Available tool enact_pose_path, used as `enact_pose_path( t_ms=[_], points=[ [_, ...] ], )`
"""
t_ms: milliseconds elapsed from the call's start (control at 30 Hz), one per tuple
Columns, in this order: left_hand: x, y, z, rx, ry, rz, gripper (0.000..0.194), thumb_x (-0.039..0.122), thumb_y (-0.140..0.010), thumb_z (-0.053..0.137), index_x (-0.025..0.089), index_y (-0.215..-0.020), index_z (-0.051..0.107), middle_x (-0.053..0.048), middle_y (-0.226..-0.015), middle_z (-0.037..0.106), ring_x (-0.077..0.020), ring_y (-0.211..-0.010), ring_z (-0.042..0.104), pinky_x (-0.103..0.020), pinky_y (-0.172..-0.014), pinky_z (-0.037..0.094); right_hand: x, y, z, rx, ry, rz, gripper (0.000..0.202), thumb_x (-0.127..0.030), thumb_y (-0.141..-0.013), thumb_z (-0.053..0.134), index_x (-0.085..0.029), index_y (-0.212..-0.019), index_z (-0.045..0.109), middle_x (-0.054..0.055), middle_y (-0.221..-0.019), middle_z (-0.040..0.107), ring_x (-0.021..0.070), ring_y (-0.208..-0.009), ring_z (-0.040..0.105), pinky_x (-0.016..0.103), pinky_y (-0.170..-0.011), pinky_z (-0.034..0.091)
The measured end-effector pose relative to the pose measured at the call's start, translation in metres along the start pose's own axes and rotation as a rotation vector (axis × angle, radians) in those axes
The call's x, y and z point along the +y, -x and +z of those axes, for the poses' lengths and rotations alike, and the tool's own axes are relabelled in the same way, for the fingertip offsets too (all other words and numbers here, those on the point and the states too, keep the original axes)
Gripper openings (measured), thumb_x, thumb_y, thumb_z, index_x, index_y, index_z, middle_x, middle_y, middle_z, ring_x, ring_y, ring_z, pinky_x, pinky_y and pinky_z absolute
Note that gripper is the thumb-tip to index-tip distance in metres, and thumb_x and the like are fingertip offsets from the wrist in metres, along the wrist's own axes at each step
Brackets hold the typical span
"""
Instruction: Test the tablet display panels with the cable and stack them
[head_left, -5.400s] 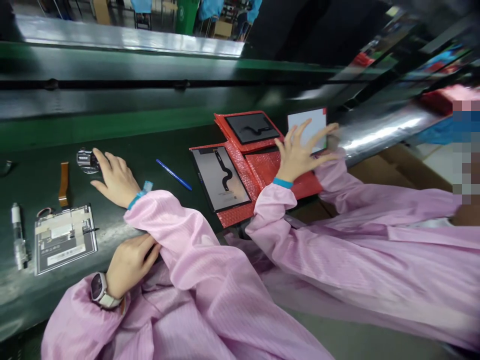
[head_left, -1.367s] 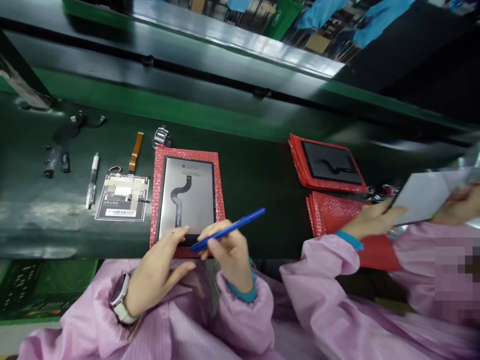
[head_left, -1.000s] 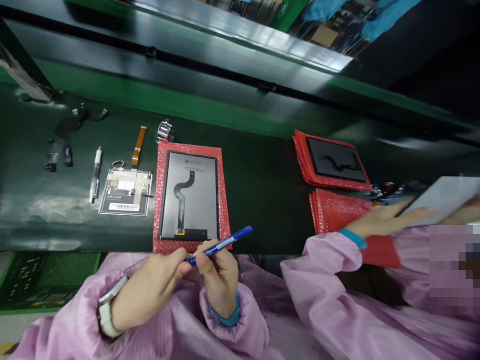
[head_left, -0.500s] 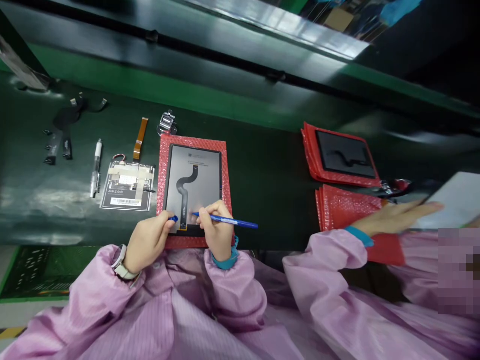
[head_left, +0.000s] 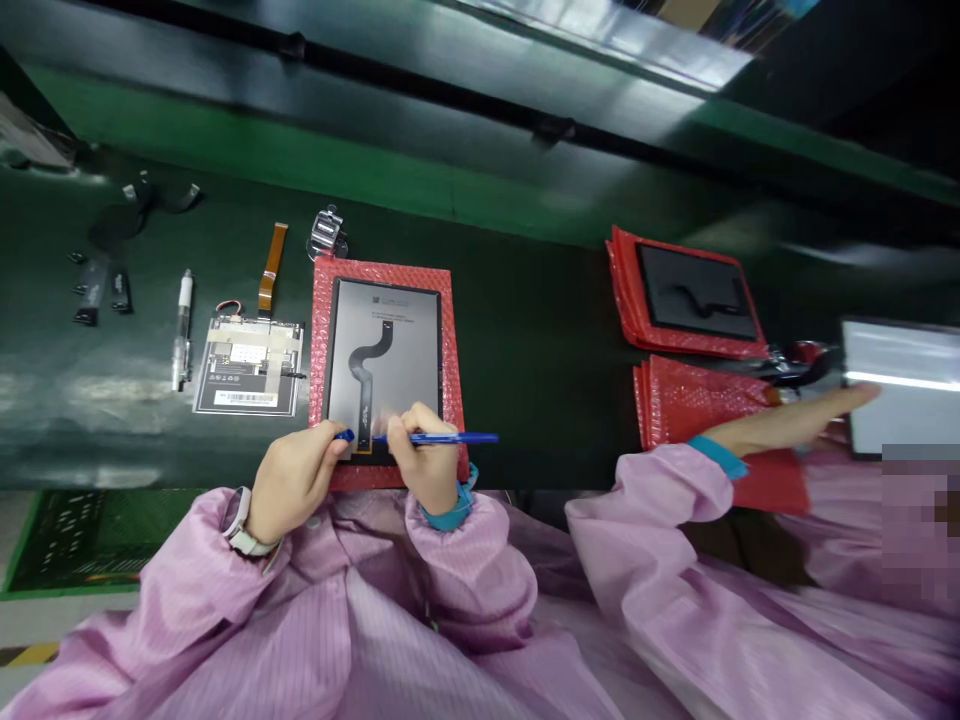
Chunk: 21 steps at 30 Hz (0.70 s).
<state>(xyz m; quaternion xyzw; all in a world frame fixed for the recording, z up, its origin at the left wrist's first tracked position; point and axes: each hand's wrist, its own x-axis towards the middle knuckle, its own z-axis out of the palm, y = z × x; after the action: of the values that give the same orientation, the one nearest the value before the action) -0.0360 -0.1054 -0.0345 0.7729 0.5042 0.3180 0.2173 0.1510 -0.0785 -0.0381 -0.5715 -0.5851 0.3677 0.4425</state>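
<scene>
A display panel (head_left: 412,370) lies back side up on a red bubble-wrap bag (head_left: 454,350) in front of me. Down its grey back runs a black flex cable (head_left: 364,380) with a bend in it. My right hand (head_left: 429,460) is closed around a blue pen (head_left: 472,437), whose tip points left at the cable's lower end; whether it touches cannot be made out. At the panel's lower left corner my left hand (head_left: 296,480) pinches a small blue pen cap (head_left: 345,435).
Left of the panel lie a circuit board with battery (head_left: 251,370), a white pen (head_left: 182,330) and black flex cables (head_left: 120,240). A metal dispenser (head_left: 328,235) stands behind. At right, a co-worker's hand (head_left: 795,415) is near another panel (head_left: 900,390) and red bags (head_left: 690,400).
My right hand has brought the pen tip a little left and down, towards the cable's lower end. The co-worker's panel has tilted. The view has shifted slightly.
</scene>
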Motion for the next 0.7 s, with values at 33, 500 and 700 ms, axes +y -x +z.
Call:
enact_pose_path(
  t_ms=[33,500,700],
  points=[
    [0.0,0.0,0.0,0.004,0.016,0.014,0.034,0.034,-0.111,0.032,0.017,-0.1,0.059,0.0,-0.075,0.067,-0.0147,-0.063,0.063,-0.023,-0.063,0.044,0.0,0.001,-0.001,0.04,-0.049,0.031,0.037,-0.037,-0.092,0.054,-0.021,-0.062,0.038,-0.006,-0.054,0.044,0.0069,-0.049,0.043,0.02,-0.051,0.035],
    [0.0,0.0,-0.005,-0.047,0.161,0.115,0.044,0.042,-0.111,0.027,0.017,-0.1,0.062,-0.003,-0.076,0.065,-0.0145,-0.064,0.062,-0.025,-0.062,0.044,-0.022,0.021,0.017,-0.129,-0.399,0.005,0.034,-0.042,-0.098,0.06,-0.019,-0.074,0.051,-0.005,-0.062,0.05,0.0074,-0.054,0.047,0.023,-0.054,0.038],
    [0.028,0.003,-0.019,-0.077,0.357,0.168,0.041,0.04,-0.112,0.027,0.017,-0.091,0.054,-0.001,-0.071,0.062,-0.0119,-0.059,0.057,-0.023,-0.058,0.041,-0.046,0.039,0.013,-0.169,-0.253,-0.14,0.042,-0.044,-0.107,0.027,-0.022,-0.117,0.062,0.001,-0.085,0.053,0.0133,-0.074,0.052,0.028,-0.065,0.042]
  ],
)
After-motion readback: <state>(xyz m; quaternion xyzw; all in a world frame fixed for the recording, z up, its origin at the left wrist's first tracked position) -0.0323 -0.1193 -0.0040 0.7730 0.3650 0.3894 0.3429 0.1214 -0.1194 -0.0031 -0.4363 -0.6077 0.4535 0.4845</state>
